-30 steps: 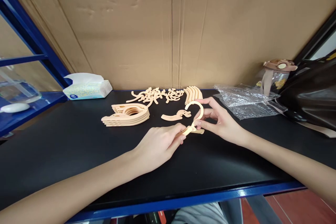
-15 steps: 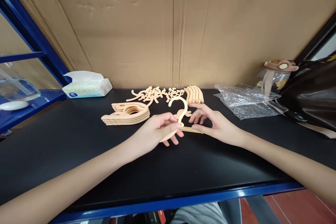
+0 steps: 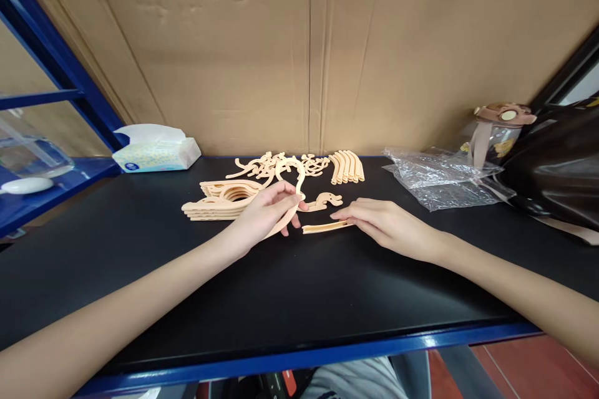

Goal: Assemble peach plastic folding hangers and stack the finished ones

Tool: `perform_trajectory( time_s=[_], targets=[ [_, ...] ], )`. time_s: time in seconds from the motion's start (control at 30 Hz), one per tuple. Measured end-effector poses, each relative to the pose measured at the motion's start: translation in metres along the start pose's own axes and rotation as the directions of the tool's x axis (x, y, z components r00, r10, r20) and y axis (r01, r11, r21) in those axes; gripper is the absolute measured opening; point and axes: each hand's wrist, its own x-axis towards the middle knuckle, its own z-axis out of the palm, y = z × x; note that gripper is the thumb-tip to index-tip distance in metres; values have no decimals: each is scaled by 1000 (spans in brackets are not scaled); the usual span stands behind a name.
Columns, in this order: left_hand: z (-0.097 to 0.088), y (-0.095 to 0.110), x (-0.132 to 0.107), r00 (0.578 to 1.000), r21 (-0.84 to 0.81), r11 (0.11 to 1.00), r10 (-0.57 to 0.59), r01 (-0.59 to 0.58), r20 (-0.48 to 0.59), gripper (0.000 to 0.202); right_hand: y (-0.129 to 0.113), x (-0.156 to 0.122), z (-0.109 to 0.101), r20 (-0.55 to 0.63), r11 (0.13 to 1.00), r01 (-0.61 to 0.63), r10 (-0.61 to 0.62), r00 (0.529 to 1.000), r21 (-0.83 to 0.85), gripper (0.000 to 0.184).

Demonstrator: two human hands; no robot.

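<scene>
My left hand (image 3: 262, 216) is closed round a peach plastic hanger piece with a hook (image 3: 291, 190), held just above the black tabletop (image 3: 140, 274) beside a stack of assembled hangers (image 3: 224, 198). My right hand (image 3: 388, 224) lies low on the table, its fingertips pinching the end of a curved peach bar (image 3: 322, 226). A loose peach piece (image 3: 322, 202) lies between the two hands. Behind them lie a heap of hook pieces (image 3: 276, 166) and a row of curved bars (image 3: 347, 166).
A tissue pack (image 3: 156, 149) sits at the back left by a blue frame (image 3: 60, 62). Crumpled clear plastic (image 3: 440, 177), a bottle with a brown lid (image 3: 496, 131) and a dark bag (image 3: 556, 168) stand at the right. Cardboard (image 3: 309, 43) walls the back.
My left hand has carried the hook piece left and away, toward the hanger stack. The curved bar has come apart from it and lies on the table under my right fingertips.
</scene>
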Motion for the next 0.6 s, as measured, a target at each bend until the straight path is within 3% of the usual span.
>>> perform_trajectory(
  time_s=[0.23,0.37,0.5,0.6],
  targets=[
    [0,1,1,999,-28,1000,-6,7,44,18,-4,0,-2,-38,1000,1,-2,999,-20,36],
    [2,3,-2,996,7,1000,-15,14,92,28,-6,-1,-3,-80,998,-36,32,996,-49,32],
    [3,4,-4,998,42,999,-29,27,61,30,-9,0,-4,-135,986,-123,108,985,-109,26],
    [3,4,-4,998,56,998,-44,42,38,32,-9,2,-4,-126,984,-122,105,986,-130,24]
  ],
)
